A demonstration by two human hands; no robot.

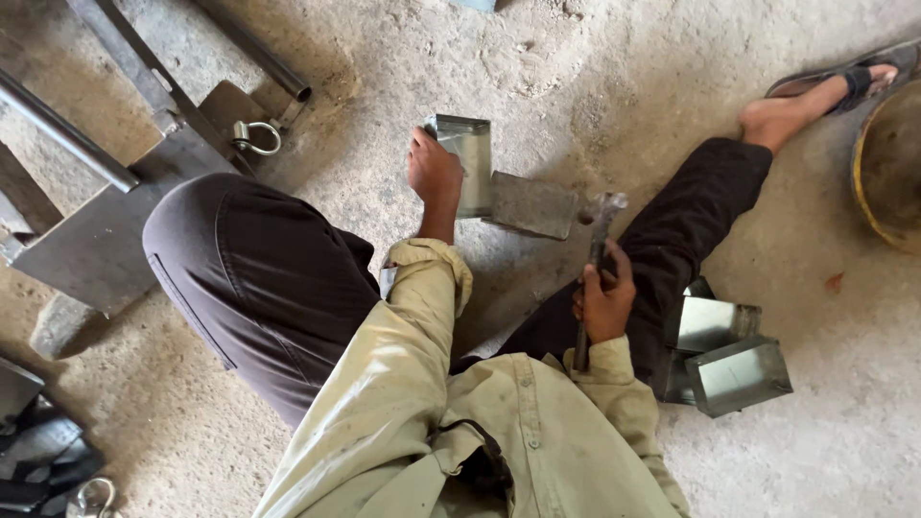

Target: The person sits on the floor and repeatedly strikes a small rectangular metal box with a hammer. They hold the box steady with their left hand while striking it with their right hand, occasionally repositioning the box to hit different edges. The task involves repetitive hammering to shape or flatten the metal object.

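I sit on a concrete floor with my legs spread. My left hand (434,173) presses down on a folded sheet-metal box (468,158) that lies open on the floor, joined to a flat grey metal piece (532,204) beside it. My right hand (604,302) grips the handle of a hammer (599,240), its head raised just above the right end of the flat piece.
Two finished shiny metal boxes (734,369) lie by my right thigh. A heavy steel plate with bars and a shackle (257,136) stands at the upper left. A round rusty pan (887,163) sits at the right edge, near my sandalled foot (844,82). Dark scrap (38,446) lies bottom left.
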